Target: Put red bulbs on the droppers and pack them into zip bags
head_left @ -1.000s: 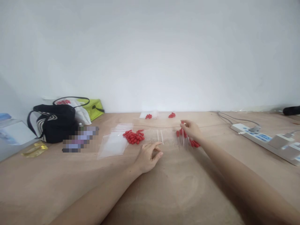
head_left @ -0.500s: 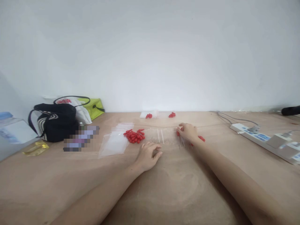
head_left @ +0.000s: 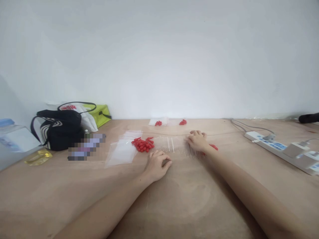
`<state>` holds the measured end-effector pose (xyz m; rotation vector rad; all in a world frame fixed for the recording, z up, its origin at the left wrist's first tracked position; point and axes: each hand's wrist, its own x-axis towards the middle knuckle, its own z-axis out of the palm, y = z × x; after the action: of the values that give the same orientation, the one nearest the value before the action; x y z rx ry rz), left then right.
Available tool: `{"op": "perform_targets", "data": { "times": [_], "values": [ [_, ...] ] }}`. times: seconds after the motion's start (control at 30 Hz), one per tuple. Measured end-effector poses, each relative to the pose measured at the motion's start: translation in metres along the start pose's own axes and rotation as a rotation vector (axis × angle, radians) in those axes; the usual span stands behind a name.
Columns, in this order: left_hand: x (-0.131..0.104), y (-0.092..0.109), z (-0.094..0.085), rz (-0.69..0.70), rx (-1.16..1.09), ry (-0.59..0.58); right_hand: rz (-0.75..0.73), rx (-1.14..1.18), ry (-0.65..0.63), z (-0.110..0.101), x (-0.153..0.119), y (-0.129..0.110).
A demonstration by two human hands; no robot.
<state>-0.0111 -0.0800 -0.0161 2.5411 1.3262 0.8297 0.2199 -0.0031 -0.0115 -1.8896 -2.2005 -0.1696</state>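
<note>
As the R hand covers the right end of a row of thin clear tubes, its grip's hidden, can't tell; L hand is loosely curled nr a pile of red bulb-shaped caps, hold unclear too. Row runs approx. parallel to far edge of tabletop.

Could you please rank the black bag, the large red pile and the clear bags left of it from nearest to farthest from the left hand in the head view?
From the left hand:
1. Large red pile: just beyond, slightly left.
2. Clear bags: left of the pile.
3. Black bag: far left.
</note>
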Motion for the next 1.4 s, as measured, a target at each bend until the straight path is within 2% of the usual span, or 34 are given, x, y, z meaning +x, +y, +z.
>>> {"op": "perform_targets", "data": {
  "times": [0.13, 0.27, 0.4, 0.47, 0.6, 0.7, 0.8, 0.97, 1.1, 1.23, 1.4],
  "values": [
    [-0.001, 0.0, 0.0, 0.018, 0.016, 0.006, -0.059, 0.004, 0.069, -0.001, -0.011, 0.0],
    [-0.001, 0.006, 0.003, 0.135, 0.058, 0.013, -0.062, 0.073, 0.141, -0.005, -0.019, -0.001],
    [0.004, 0.026, 0.013, 0.284, 0.092, -0.024, 0.089, 0.188, 0.252, -0.008, -0.022, 0.009],
    [0.011, 0.039, 0.021, 0.299, 0.104, -0.032, 0.199, 0.224, 0.33, -0.007, -0.026, 0.02],
    [0.028, 0.061, 0.041, 0.125, 0.196, 0.008, 0.3, 0.286, 0.393, -0.005, -0.042, 0.042],
    [0.037, 0.068, 0.051, 0.021, 0.237, 0.011, 0.275, 0.279, 0.336, -0.004, -0.058, 0.05],
    [0.038, 0.069, 0.053, -0.034, 0.245, 0.007, 0.263, 0.247, 0.291, -0.005, -0.07, 0.05],
    [0.028, 0.064, 0.044, -0.04, 0.252, -0.011, 0.334, 0.218, 0.229, -0.006, -0.077, 0.05],
    [0.011, 0.054, 0.03, -0.031, 0.23, -0.027, 0.356, 0.215, 0.198, -0.008, -0.077, 0.05],
    [-0.014, 0.033, 0.011, -0.002, 0.193, -0.018, 0.397, 0.247, 0.172, -0.01, -0.075, 0.051],
    [-0.033, 0.008, -0.009, -0.089, 0.159, 0.056, 0.436, 0.261, 0.15, -0.009, -0.072, 0.054]
  ]
}}
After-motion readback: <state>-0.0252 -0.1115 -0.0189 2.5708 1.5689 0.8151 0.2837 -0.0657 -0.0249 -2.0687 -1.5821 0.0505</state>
